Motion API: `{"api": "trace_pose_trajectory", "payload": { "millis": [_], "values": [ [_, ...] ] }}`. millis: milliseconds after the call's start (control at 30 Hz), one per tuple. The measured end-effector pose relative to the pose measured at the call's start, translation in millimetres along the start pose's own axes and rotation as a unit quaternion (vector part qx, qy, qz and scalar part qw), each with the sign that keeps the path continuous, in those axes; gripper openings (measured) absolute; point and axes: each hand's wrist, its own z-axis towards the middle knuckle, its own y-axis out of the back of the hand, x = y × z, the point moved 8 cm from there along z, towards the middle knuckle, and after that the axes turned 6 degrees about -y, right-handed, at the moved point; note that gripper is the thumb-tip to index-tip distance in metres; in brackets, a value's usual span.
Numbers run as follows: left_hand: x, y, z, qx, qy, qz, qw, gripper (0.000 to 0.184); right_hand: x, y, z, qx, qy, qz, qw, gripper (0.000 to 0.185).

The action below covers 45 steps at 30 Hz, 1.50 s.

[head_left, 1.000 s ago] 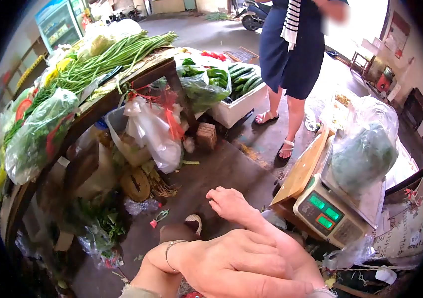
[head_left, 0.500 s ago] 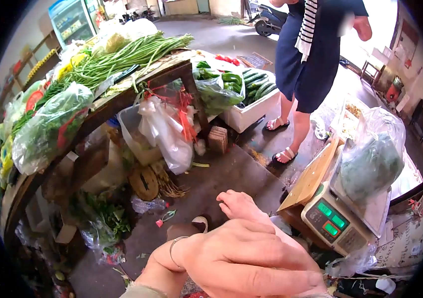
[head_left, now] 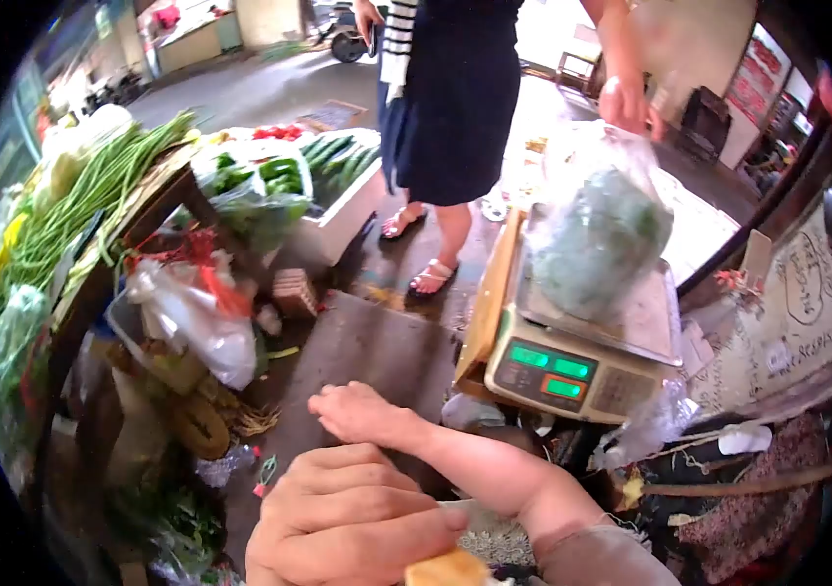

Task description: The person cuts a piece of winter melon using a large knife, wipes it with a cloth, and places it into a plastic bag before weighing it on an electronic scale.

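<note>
My left hand (head_left: 342, 513) is close to the camera at the bottom, its fingers curled over. By its fingertips, at the lower edge, a small tan-yellow piece (head_left: 450, 566) shows in part; I cannot make out what it is. My right hand (head_left: 362, 415) lies just beyond it, loosely spread and holding nothing visible, with the forearm coming in from the lower right. A digital scale (head_left: 606, 386) with lit green digits stands to the right. On its pan rests a clear plastic bag of green vegetables (head_left: 601, 234), and another person's hand (head_left: 626, 98) is at the bag's top.
At left, a table carries long beans (head_left: 93, 200) and bagged greens (head_left: 15, 342). Plastic bags (head_left: 196, 313) hang beneath it. Beyond is a white box of cucumbers (head_left: 342, 215). A person in a dark skirt (head_left: 455, 107) stands by the scale. A marked board (head_left: 787, 303) leans at right.
My view has swung right, so the scale sits nearer the middle. My left hand has shifted left off my right forearm. The other person's hand has come to the bag's top.
</note>
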Motion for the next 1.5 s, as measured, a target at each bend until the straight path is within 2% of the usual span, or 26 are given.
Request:
{"api": "trace_pose_trajectory", "payload": {
  "millis": [267, 433, 467, 533, 633, 767, 833, 1167, 1233, 1367, 1500],
  "values": [
    [14.9, -8.9, -11.5, 0.002, -0.006, -0.033, 0.999, 0.029, -0.9, 3.1, -1.3, -0.010, 0.002, -0.006, 1.000, 0.014],
    [18.9, -14.5, -11.8, 0.043, -0.008, -0.028, 0.999, 0.034, -4.9, -2.2, 1.3, -0.001, -0.006, 0.005, 1.000, 0.015],
    [15.3, -16.3, -9.5, 0.044, -0.010, -0.026, 0.999, 0.034, -5.6, -2.6, 2.0, -0.003, -0.004, 0.004, 1.000, 0.015],
    [11.3, -15.8, -2.5, 0.012, 0.027, 0.002, 1.000, 0.018, -4.2, -3.6, 1.4, -0.003, 0.004, 0.000, 1.000, 0.015],
    [13.7, -17.8, -3.9, 0.008, 0.026, -0.002, 1.000, 0.016, -3.4, 0.4, -0.7, -0.003, -0.004, -0.012, 1.000, 0.014],
    [21.9, -22.4, -12.4, 0.054, 0.018, -0.072, 0.996, 0.024, -2.6, 2.6, -2.3, -0.007, -0.001, -0.003, 1.000, 0.014],
    [25.5, -20.0, -11.7, -0.007, 0.035, -0.033, 0.999, 0.030, -0.6, 5.6, -3.0, 0.009, 0.000, 0.001, 1.000, 0.014],
    [28.8, -20.9, -12.6, -0.011, 0.043, -0.023, 0.999, 0.021, 0.0, 5.1, -2.3, 0.036, -0.010, -0.003, 0.999, 0.015],
    [28.6, -21.2, -11.6, -0.004, 0.035, -0.018, 0.999, 0.020, -0.6, 4.8, -2.6, 0.013, -0.001, 0.006, 1.000, 0.015],
    [26.7, -20.9, -14.9, 0.026, 0.027, -0.050, 0.998, 0.025, -2.8, 2.2, -1.2, -0.010, 0.003, 0.008, 1.000, 0.015],
    [27.8, -21.4, -16.3, 0.037, 0.034, -0.040, 0.998, 0.026, 1.1, 4.2, -1.5, 0.027, -0.007, -0.022, 0.999, 0.016]
  ]
}}
